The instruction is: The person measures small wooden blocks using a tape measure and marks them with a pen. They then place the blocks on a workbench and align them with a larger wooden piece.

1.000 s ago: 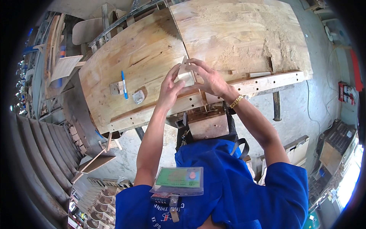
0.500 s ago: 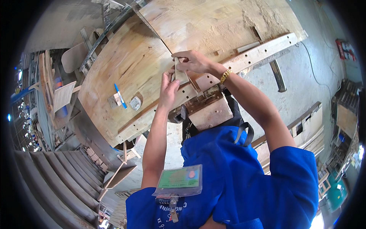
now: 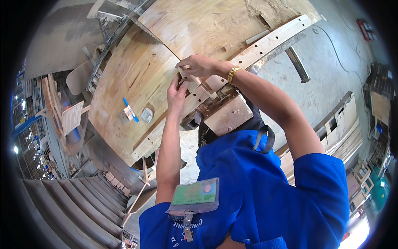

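Both hands meet over the near edge of a wooden worktable, on a small pale wooden piece (image 3: 192,86). My left hand (image 3: 177,92) is closed on its left side, fingers partly curled. My right hand (image 3: 200,65), with a gold bracelet at the wrist, bends over the far end of the piece with its fingers curled round it. A narrow wooden strip (image 3: 203,85) sticks out toward me below the right hand; whether it is joined to the piece I cannot tell. Under them runs a long pale rail (image 3: 265,45) with a row of dark holes.
A dark slit (image 3: 159,39) crosses the worktable (image 3: 128,74) and ends near my fingers. A blue marker (image 3: 131,110) lies left, beside a small clear object (image 3: 146,115). Sawdust (image 3: 273,10) covers the far right. A wooden box (image 3: 229,115) juts out before my body.
Both hands have shifted slightly left in the view, and the wooden piece is turned and more covered by the fingers. The whole view has tilted a little.
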Available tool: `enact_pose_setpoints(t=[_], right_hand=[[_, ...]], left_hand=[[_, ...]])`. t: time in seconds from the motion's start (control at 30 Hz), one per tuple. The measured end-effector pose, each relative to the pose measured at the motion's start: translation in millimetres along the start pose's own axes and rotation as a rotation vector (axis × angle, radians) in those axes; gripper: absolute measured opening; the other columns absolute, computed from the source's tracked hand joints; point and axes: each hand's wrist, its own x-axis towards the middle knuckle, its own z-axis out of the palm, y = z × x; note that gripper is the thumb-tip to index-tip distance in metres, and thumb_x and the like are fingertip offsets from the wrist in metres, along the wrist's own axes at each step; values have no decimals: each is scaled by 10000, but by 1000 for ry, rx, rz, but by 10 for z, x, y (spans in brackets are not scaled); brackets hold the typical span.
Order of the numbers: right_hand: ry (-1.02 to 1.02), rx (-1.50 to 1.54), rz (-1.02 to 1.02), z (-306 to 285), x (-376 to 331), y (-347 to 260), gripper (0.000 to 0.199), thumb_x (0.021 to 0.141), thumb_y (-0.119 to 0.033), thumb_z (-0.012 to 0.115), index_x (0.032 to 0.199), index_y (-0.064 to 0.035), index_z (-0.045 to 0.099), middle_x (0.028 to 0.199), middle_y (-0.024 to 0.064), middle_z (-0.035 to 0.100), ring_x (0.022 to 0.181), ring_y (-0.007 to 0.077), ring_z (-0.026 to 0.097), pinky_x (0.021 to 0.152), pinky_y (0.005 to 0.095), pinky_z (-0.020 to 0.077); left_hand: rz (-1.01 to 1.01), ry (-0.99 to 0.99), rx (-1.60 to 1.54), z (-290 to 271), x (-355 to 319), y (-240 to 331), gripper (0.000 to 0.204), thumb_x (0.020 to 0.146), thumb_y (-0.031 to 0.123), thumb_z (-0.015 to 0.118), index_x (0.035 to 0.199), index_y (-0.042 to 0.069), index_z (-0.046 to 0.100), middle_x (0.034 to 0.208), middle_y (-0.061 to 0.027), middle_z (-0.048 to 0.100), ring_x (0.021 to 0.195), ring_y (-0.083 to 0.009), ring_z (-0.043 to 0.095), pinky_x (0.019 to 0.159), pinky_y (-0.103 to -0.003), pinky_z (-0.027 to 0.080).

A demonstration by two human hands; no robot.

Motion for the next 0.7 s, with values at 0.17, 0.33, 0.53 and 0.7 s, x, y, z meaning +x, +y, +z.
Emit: enact_pose_setpoints(t=[0.17,0.33,0.53,0.7], right_hand=[[18,61,0,24,-16,-16,377,900,-216,597,1233,-41,575,917,144,659,853,289,637,771,382,497],[17,41,-23,47,-1,23,338,912,-197,577,1210,-40,575,886,154,647,805,255,619,737,378,484],[35,61,49,-30,-118,75,227,930,-194,550,1071,-21,593,797,120,636,761,187,621,696,340,488],[-19,111,223,-35,-189,-14,245,934,-239,569,991,-4,613,792,102,654,731,136,631,647,311,514]], left_hand=[[93,-49,44,-36,86,-8,492,898,167,590,1336,-24,472,1217,-112,587,1093,-169,547,953,-300,406],[93,-74,53,-78,93,-40,502,893,173,600,1338,-21,472,1229,-123,582,1117,-185,542,980,-314,393],[96,-22,107,-14,65,4,584,885,199,628,1373,-47,422,1304,-160,544,1199,-227,511,1031,-342,365],[99,-52,127,-36,59,17,597,887,226,629,1371,-56,422,1318,-170,537,1214,-229,504,1036,-337,363]])
